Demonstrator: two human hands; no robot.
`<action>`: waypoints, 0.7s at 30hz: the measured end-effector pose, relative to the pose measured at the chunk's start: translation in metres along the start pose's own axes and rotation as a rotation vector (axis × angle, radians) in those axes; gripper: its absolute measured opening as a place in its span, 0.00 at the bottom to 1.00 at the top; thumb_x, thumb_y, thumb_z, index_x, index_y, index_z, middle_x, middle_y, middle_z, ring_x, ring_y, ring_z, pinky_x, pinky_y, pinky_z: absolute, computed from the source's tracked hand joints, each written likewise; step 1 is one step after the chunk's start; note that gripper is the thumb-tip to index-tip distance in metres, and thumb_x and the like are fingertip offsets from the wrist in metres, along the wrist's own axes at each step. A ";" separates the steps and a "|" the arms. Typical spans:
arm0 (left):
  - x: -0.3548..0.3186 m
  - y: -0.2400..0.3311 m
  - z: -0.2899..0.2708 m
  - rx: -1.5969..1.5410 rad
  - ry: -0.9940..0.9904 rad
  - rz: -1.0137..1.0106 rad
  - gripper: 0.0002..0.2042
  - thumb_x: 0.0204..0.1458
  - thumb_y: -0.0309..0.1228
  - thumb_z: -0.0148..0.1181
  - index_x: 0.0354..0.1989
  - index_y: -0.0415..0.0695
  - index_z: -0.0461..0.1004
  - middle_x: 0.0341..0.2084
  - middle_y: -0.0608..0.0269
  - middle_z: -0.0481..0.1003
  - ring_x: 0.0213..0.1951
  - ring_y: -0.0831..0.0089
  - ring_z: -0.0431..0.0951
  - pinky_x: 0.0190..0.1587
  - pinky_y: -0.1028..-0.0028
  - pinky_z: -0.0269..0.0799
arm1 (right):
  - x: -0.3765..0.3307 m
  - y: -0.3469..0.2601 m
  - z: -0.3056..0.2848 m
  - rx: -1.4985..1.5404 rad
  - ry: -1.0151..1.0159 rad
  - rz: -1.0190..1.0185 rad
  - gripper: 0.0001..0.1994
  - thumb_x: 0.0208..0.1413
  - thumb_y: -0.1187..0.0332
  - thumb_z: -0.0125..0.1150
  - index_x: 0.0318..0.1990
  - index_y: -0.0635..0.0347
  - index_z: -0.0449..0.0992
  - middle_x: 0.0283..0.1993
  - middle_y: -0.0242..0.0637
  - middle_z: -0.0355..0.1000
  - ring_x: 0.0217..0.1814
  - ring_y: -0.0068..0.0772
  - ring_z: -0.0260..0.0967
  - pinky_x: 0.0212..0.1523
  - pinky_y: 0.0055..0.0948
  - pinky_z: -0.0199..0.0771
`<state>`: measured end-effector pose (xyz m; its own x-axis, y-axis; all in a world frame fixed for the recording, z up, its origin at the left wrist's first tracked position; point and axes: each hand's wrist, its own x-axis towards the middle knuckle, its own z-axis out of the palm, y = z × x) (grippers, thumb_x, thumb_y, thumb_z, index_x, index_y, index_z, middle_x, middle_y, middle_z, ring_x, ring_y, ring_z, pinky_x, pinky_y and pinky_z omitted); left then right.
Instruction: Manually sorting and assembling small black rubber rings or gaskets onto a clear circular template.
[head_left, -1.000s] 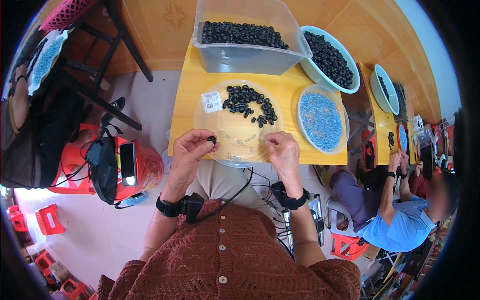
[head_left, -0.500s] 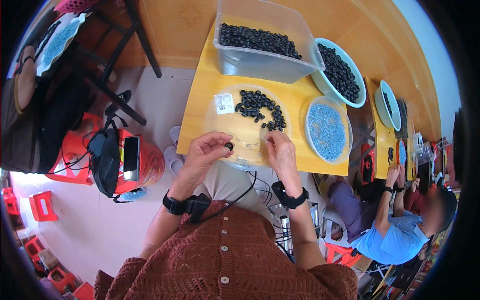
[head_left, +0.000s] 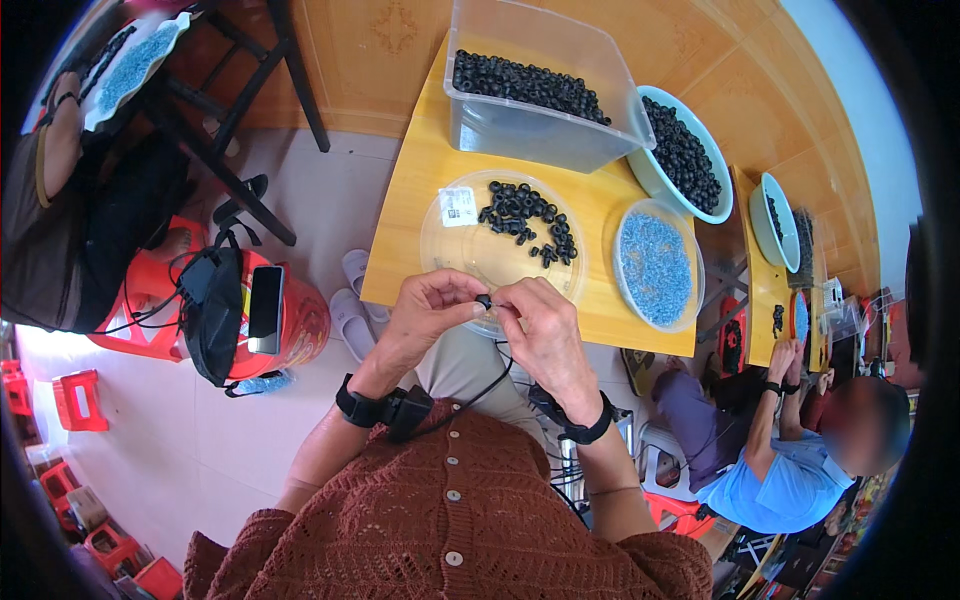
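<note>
My left hand point(head_left: 425, 315) pinches a small round black plastic part point(head_left: 484, 301) between thumb and fingertips, just past the near edge of the table. Close against it, my right hand point(head_left: 545, 330) has thumb and forefinger pressed together at the part's right side; whatever they hold is too small to make out. Beyond both hands lies a clear round tray point(head_left: 445, 250) with a white label point(head_left: 458, 207) at its left. Several loose black parts point(head_left: 520, 212) are gathered on its far right side. My hands cover the tray's near edge.
A clear plastic bin point(head_left: 540, 140) of black parts stands at the back of the yellow table point(head_left: 400, 235). To its right are a pale green basin point(head_left: 660, 180) of black parts and a round dish point(head_left: 618, 275) of small bluish pieces. Co-workers sit at left and right.
My right hand has moved left from over the tray to meet the black part. My left hand has shifted slightly right, still pinching that part.
</note>
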<state>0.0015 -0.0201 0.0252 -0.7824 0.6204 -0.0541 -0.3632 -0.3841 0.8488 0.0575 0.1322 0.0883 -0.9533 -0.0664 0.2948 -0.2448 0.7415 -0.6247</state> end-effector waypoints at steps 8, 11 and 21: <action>-0.002 -0.007 -0.005 -0.045 -0.009 0.003 0.09 0.45 0.19 0.58 0.36 0.38 0.72 0.32 0.64 0.74 0.36 0.79 0.73 0.43 0.79 0.69 | -0.009 -0.001 0.009 0.282 0.046 0.236 0.09 0.38 0.82 0.60 0.31 0.65 0.73 0.26 0.42 0.69 0.31 0.39 0.68 0.31 0.30 0.69; 0.000 -0.008 -0.003 -0.183 -0.025 -0.015 0.09 0.46 0.19 0.57 0.37 0.39 0.71 0.33 0.64 0.74 0.37 0.79 0.73 0.43 0.78 0.69 | -0.016 -0.003 0.021 0.029 0.295 -0.075 0.13 0.38 0.82 0.59 0.36 0.65 0.75 0.29 0.41 0.69 0.30 0.37 0.67 0.30 0.30 0.68; 0.000 -0.015 -0.012 -0.435 -0.028 -0.108 0.09 0.48 0.20 0.55 0.39 0.39 0.70 0.34 0.60 0.74 0.36 0.75 0.74 0.42 0.77 0.71 | 0.004 0.063 0.003 -0.102 0.314 0.200 0.08 0.41 0.79 0.55 0.33 0.65 0.75 0.28 0.44 0.68 0.35 0.43 0.66 0.32 0.36 0.66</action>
<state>0.0010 -0.0224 0.0066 -0.7161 0.6891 -0.1109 -0.6259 -0.5638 0.5388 0.0380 0.1768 0.0481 -0.8758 0.2827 0.3911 -0.0252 0.7827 -0.6219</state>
